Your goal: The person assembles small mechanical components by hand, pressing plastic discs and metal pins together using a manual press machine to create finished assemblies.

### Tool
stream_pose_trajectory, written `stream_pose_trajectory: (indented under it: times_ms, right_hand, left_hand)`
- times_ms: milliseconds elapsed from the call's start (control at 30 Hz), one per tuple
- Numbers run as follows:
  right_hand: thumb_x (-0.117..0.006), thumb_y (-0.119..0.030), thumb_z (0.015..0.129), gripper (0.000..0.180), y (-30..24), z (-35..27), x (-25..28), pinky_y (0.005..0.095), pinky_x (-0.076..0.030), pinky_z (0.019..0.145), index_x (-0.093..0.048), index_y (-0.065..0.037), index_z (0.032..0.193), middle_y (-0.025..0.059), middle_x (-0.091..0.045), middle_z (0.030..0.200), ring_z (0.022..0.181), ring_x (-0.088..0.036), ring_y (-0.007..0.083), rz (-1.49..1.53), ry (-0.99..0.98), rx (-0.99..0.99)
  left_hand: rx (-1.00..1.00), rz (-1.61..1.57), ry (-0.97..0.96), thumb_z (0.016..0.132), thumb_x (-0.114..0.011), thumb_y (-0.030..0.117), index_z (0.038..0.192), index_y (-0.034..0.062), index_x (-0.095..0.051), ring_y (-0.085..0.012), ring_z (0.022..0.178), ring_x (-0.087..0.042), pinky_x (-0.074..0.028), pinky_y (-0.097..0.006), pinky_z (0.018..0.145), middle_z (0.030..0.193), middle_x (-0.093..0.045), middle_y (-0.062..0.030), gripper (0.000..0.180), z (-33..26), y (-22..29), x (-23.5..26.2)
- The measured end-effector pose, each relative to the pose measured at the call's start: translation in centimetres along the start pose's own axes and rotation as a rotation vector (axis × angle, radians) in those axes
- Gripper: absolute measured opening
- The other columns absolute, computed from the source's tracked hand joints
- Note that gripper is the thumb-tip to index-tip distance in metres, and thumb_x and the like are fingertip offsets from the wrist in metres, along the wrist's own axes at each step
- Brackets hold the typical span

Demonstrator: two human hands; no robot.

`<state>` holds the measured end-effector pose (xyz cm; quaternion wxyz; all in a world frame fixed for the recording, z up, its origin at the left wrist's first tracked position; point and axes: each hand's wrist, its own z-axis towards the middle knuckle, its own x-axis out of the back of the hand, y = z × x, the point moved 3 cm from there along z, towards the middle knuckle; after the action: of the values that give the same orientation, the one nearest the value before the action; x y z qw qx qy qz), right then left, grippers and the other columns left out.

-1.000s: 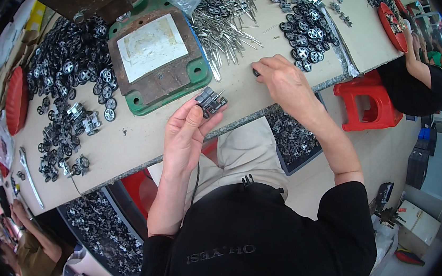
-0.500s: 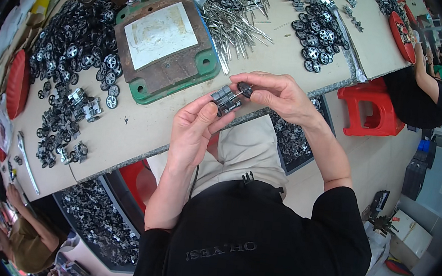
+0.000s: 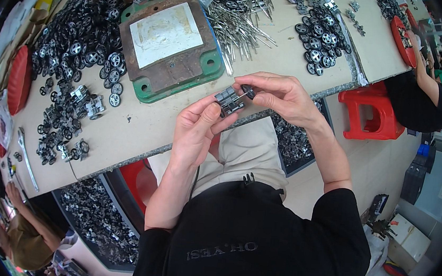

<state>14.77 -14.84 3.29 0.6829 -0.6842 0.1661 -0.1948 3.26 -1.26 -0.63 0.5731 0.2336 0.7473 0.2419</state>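
My left hand [image 3: 199, 122] is closed round a small grey block-like plastic part [image 3: 229, 101], pinched between thumb and fingers. In my right hand [image 3: 280, 98] a black toy wheel [image 3: 248, 91] sits between thumb and forefinger. A thin metal axle joins the wheel to the block, with a short length of it bare between them. Both hands are close together just over the table's front edge, in front of a green and brown metal press base [image 3: 173, 53] with a white plate [image 3: 163, 34] on top.
Black wheels [image 3: 84, 34] are heaped on the left, assembled wheel parts [image 3: 54, 127] nearer. Metal rods [image 3: 240, 23] lie behind the press base; more wheels [image 3: 321, 38] lie right. A wrench [image 3: 27, 159] is far left. Bins of dark parts [image 3: 98, 222] and a red stool [image 3: 371, 112] stand below.
The view has shifted slightly, so the table things appear a little to the right. Both hands keep their grips, with the wheel and block in nearly the same position.
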Motion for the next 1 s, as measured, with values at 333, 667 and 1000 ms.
stream_pose_trajectory:
  times_ms: [333, 667, 1000]
  right_hand:
    - [-0.058, -0.010, 0.085, 0.020, 1.8, 0.0, -1.2, 0.0197, -0.044, 0.068, -0.061, 0.002, 0.101, 0.0029, -0.062, 0.089, 0.078, -0.054, 0.0065, 0.108, 0.225, -0.161]
    - [-0.072, -0.014, 0.070, 0.030, -4.4, 2.7, -1.8, 0.0250, -0.040, 0.054, -0.061, -0.001, 0.095, 0.0032, -0.055, 0.073, 0.060, -0.049, 0.0108, -0.471, 0.027, 0.123]
    - [-0.059, -0.019, 0.086, 0.023, -20.1, 12.2, 6.5, 0.0145, -0.038, 0.048, -0.060, 0.001, 0.095, -0.0016, -0.056, 0.070, 0.056, -0.048, 0.0023, -0.461, 0.411, 0.587]
  left_hand:
    - [-0.110, 0.081, 0.006, 0.088, -0.052, 0.011, 0.116, -0.0063, -0.048, -0.0206, 0.097, -0.058, -0.050, -0.032, 0.086, 0.107, -0.058, -0.0143, 0.033, 0.2, 0.1, -0.2]
    - [-0.162, 0.741, 0.032, 0.074, -0.066, 0.000, 0.111, 0.0001, -0.056, -0.0037, 0.066, -0.050, -0.043, -0.019, 0.063, 0.092, -0.063, -0.0048, 0.038, -0.7, 4.6, -1.5]
    - [-0.539, 1.067, 0.400, 0.071, -0.068, 0.015, 0.094, -0.0020, -0.063, -0.0135, 0.080, -0.059, -0.045, -0.026, 0.073, 0.089, -0.065, -0.0094, 0.028, 6.8, 14.1, 3.0]
